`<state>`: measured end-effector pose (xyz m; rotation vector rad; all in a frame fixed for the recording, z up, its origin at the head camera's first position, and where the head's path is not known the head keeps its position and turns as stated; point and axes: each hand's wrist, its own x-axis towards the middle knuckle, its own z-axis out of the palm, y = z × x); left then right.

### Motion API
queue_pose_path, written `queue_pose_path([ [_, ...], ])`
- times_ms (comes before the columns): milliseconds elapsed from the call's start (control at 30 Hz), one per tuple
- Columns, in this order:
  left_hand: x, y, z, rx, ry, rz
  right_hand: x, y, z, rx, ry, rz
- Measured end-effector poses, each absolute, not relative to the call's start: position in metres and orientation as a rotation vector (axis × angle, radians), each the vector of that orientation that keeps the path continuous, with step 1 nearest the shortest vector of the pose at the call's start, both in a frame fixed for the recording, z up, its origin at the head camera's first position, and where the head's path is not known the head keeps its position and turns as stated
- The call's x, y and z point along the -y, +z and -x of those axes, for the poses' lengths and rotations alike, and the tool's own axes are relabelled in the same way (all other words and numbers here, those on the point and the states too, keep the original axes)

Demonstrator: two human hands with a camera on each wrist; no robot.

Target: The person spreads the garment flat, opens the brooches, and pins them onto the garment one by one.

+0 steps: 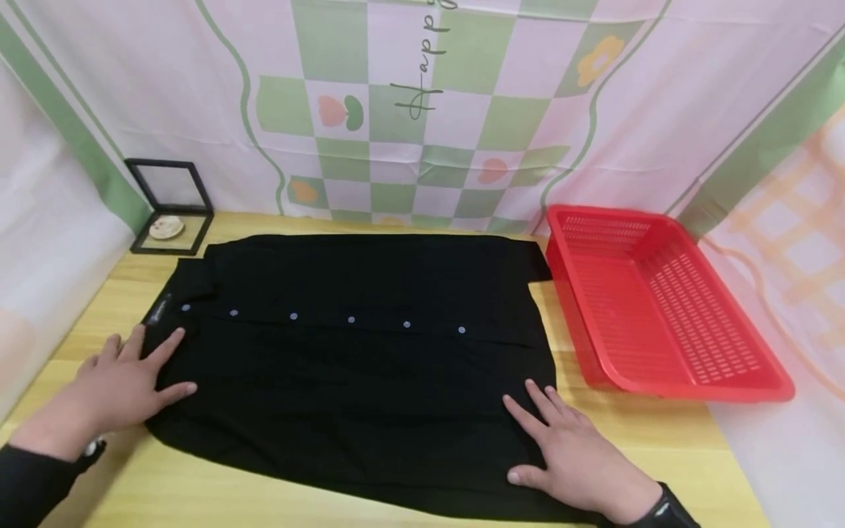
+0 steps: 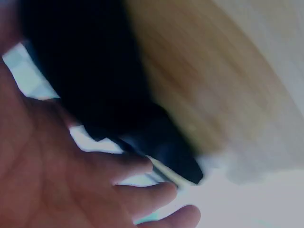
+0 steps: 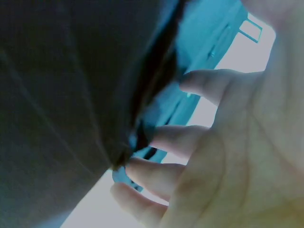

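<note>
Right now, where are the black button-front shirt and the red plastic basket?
Black button-front shirt [image 1: 350,400]: head view, on the front panel nearer the camera.
Red plastic basket [image 1: 637,315]: head view, on its bare inner floor.

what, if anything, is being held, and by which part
Nothing is held; the left hand lies spread over the shirt at its collar end, the right hand at its hem.

The shirt [image 1: 356,381] lies on the surface [image 1: 660,447], collar end left, its buttons running left to right. Behind its left end stands a hinged frame [image 1: 173,211] with a disc [image 1: 166,227] on its lower panel; a basket [image 1: 587,323] sits just right. The person's left grip [image 1: 128,389] is at the near-left edge, the right grip [image 1: 568,447] near-right. A curtain [image 1: 409,154] hangs behind everything.
</note>
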<state>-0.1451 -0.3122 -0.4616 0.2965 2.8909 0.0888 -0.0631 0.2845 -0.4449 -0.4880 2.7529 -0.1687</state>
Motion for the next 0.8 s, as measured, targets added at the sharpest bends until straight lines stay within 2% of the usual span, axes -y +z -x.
queue_pose_path([
  [100, 0.292, -0.458, 0.128, -3.074, 0.146, -0.452, -0.288, -0.439, 0.062, -2.774, -0.177, 0.507],
  [267, 0.254, -0.454, 0.096, -3.188, 0.396, -1.224, -0.292, -0.428, 0.056, -2.782, -0.190, 0.683],
  [333, 0.241, -0.455, 0.086, -3.014, 0.453, -1.381, -0.293, -0.426, 0.053, -2.729, -0.223, 0.776],
  [400, 0.233, -0.457, 0.078, -2.816, 0.451, -1.357, -0.292, -0.426, 0.050, -2.641, -0.265, 0.814],
  [567, 0.226, -0.463, 0.071, -2.667, 0.286, -1.105, -0.290, -0.432, 0.047, -2.542, -0.259, 0.814],
  [800, 0.229, -0.467, 0.069, -2.817, 0.057, -1.177, -0.292, -0.441, 0.045, -2.649, -0.275, 0.964],
])
